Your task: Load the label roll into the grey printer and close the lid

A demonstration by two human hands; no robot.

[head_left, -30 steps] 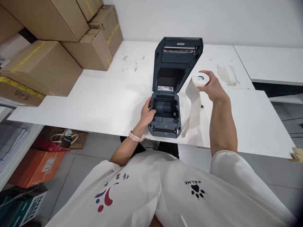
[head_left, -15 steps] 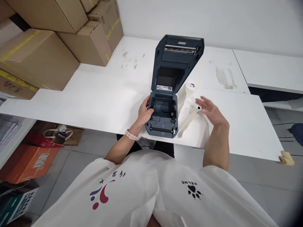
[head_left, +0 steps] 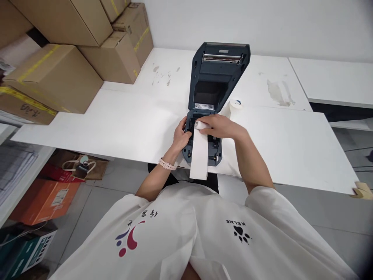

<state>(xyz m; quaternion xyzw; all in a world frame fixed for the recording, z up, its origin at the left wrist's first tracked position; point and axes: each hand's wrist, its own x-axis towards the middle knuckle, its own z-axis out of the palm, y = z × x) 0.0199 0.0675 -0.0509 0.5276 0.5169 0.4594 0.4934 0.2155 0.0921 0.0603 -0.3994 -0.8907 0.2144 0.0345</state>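
A dark grey label printer [head_left: 217, 81] stands at the front of the white table [head_left: 128, 124] with its lid tipped open. My right hand [head_left: 220, 126] is closed on a small white paper roll [head_left: 201, 125], held over the printer's open bay. A loose strip of paper [head_left: 199, 155] hangs from that roll over the printer's front edge. My left hand [head_left: 181, 138] grips the printer's left side wall, fingers curled over its rim. A second white roll with a blue core [head_left: 234, 105] lies on the table just right of the lid.
Stacked cardboard boxes [head_left: 58, 74] fill the table's far left. A second white table [head_left: 335, 79] adjoins at the right. Under the table's left side are an orange box [head_left: 43, 200] and a brown paper bag [head_left: 78, 167]. Stains [head_left: 278, 91] mark the tabletop at the back.
My right hand set the blue-core roll down beside the printer, picked up the smaller roll and carried it left over the open bay. The left hand has stayed on the printer.
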